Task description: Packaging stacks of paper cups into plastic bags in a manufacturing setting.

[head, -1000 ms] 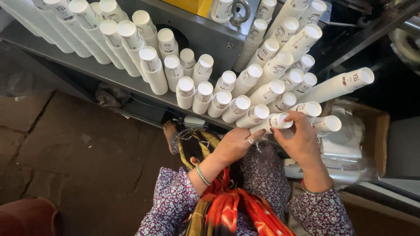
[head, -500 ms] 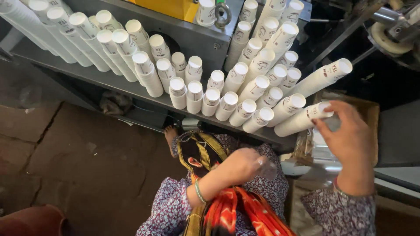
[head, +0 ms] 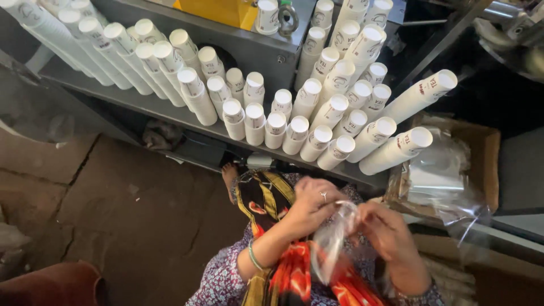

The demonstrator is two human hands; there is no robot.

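My left hand and my right hand are close together in front of my body, both pinching a clear plastic bag that hangs down between them. A ring shows on my left hand and a green bangle on that wrist. Just beyond my hands, several tall stacks of white paper cups stand on a grey metal shelf. The nearest stacks lean out to the right.
A cardboard box with more clear plastic bags sits at the right. A yellow machine part rises behind the cups. Cracked brown floor lies to the left, and a red-orange patterned scarf hangs over my lap.
My right hand left the cup stacks and went to the box at the right. Now both hands are together low down, holding a clear plastic bag.
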